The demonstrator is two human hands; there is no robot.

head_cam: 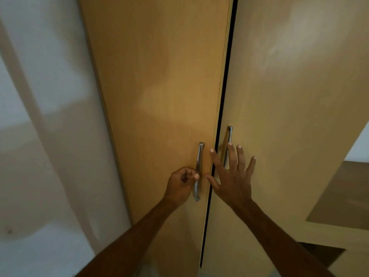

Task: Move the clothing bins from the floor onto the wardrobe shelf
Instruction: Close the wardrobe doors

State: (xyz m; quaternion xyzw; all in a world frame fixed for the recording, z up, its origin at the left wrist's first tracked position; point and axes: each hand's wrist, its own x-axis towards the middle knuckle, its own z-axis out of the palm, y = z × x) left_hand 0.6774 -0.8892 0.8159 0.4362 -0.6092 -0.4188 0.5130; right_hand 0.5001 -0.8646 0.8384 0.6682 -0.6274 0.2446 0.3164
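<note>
While the wardrobe doors are almost shut, the left hand holds one handle, the right hand spreads wide; the job looks barely begun.

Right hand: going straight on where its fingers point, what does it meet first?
The right hand would probably meet the right door handle first; depth unclear, possibly the door panel beside it.

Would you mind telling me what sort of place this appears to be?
Probably a bedroom or dressing area at home: two tall light-brown wooden wardrobe doors, a plain white wall beside them, and a slim metal bar handle gripped by the left hand.
</note>
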